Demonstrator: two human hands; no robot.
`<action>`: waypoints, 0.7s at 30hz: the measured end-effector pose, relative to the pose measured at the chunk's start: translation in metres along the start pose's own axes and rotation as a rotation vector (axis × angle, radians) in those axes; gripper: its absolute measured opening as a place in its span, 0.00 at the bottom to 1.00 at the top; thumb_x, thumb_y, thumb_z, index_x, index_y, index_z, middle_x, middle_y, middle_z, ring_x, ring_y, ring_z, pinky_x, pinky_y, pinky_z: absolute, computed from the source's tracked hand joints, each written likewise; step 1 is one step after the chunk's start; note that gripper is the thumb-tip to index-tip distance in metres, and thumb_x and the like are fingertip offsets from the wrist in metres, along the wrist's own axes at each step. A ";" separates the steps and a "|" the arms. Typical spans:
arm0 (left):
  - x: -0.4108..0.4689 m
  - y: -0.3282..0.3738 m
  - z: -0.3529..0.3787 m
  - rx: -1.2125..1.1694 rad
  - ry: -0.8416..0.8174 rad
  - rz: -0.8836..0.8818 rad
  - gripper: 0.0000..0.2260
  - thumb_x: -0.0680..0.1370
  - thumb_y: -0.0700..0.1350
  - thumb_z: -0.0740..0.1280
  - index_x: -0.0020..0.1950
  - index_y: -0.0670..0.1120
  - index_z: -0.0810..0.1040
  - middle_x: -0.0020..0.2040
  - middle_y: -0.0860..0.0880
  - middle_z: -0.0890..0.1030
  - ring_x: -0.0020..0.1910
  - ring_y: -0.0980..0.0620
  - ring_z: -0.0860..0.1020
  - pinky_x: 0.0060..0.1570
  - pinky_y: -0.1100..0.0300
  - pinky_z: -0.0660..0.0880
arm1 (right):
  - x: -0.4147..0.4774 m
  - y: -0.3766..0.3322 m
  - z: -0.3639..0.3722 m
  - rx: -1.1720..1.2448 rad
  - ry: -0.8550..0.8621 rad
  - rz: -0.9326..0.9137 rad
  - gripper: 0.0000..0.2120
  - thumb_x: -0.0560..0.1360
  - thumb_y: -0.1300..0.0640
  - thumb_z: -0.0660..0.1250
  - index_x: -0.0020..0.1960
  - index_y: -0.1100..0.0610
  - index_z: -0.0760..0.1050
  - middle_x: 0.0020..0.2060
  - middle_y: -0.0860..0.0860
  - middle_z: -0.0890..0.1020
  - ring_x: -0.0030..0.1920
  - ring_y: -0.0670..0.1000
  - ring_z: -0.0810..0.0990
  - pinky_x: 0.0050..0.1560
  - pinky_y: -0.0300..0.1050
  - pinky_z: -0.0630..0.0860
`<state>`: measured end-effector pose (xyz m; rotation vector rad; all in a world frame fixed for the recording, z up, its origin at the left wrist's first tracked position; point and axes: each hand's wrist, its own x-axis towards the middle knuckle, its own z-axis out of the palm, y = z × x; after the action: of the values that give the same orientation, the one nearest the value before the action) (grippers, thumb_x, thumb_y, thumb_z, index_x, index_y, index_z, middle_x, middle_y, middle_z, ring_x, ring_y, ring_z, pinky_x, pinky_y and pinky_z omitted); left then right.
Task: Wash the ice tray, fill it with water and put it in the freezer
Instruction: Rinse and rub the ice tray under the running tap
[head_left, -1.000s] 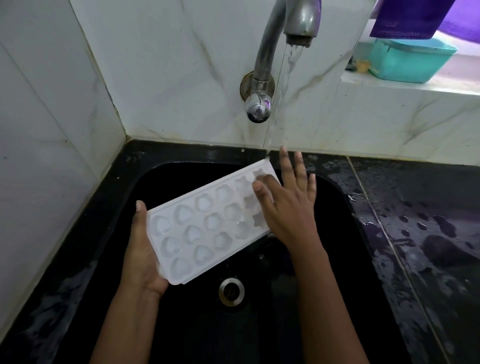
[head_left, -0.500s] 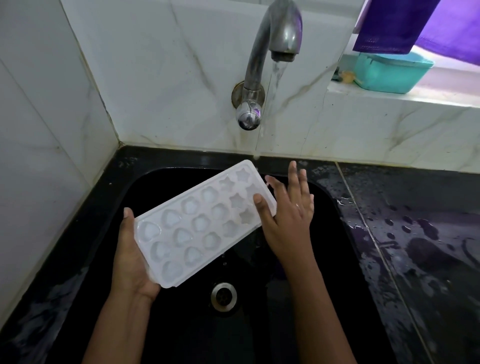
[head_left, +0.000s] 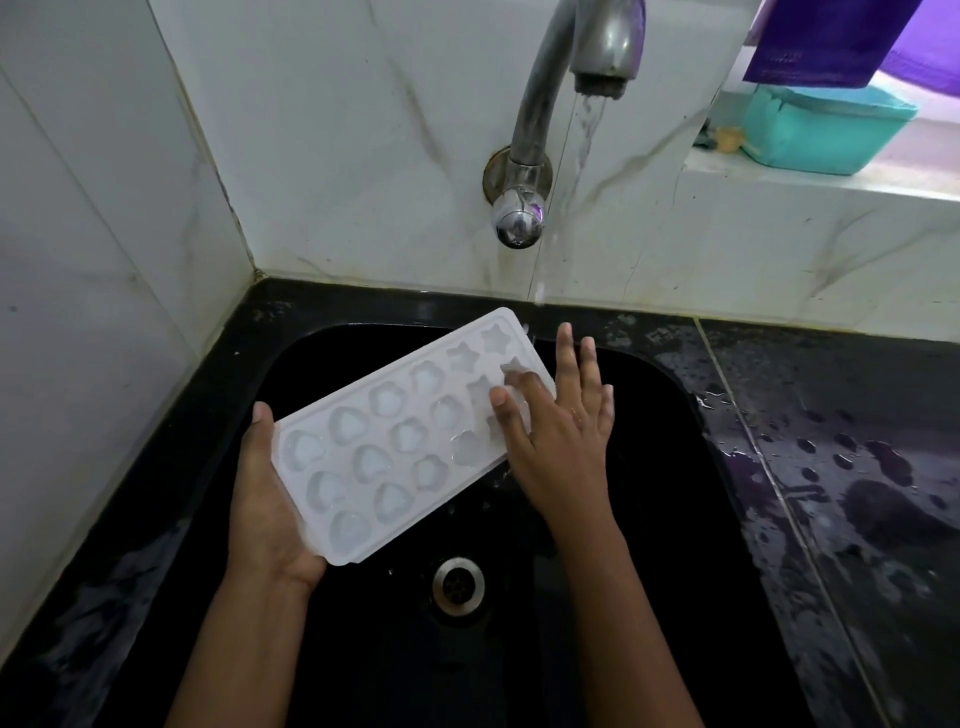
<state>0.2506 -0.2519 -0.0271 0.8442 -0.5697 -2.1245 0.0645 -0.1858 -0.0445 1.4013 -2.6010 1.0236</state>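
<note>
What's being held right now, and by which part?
The ice tray, held by the left hand at its near-left short end, thumb along the edge, palm underneath. The right hand only rests straight fingers on the far end.

The left hand (head_left: 265, 499) has its fingers tucked out of sight under the white plastic ice tray (head_left: 384, 447), so only the thumb shows. The right hand (head_left: 561, 441) covers a few star moulds. The curved steel tap (head_left: 540, 93) and purple cloth (head_left: 821, 41) get chopped by the top edge. There's a tiny yellowish thing (head_left: 727, 139) by the teal plastic tub (head_left: 826, 135), can't tell what it is.
</note>
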 end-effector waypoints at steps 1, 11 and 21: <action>0.000 -0.001 0.001 0.006 0.004 0.003 0.28 0.77 0.66 0.54 0.49 0.50 0.87 0.55 0.41 0.84 0.50 0.42 0.84 0.37 0.50 0.82 | 0.000 0.001 0.000 -0.028 0.020 0.013 0.29 0.74 0.34 0.44 0.61 0.45 0.74 0.77 0.46 0.43 0.75 0.45 0.35 0.72 0.54 0.37; -0.001 -0.004 0.006 0.024 0.003 -0.003 0.27 0.69 0.67 0.57 0.47 0.50 0.87 0.54 0.41 0.84 0.49 0.42 0.84 0.38 0.48 0.82 | 0.001 0.003 -0.001 -0.061 0.047 0.030 0.28 0.75 0.35 0.43 0.63 0.44 0.73 0.76 0.45 0.40 0.74 0.44 0.32 0.72 0.54 0.35; -0.001 -0.004 0.004 0.021 -0.002 0.000 0.27 0.71 0.66 0.56 0.46 0.49 0.88 0.52 0.42 0.85 0.46 0.43 0.85 0.34 0.50 0.81 | -0.003 -0.001 0.003 -0.083 0.060 0.031 0.28 0.76 0.35 0.43 0.64 0.44 0.71 0.77 0.47 0.42 0.75 0.46 0.34 0.72 0.55 0.35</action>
<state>0.2463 -0.2484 -0.0265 0.8534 -0.5938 -2.1235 0.0684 -0.1854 -0.0470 1.2962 -2.5983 0.9338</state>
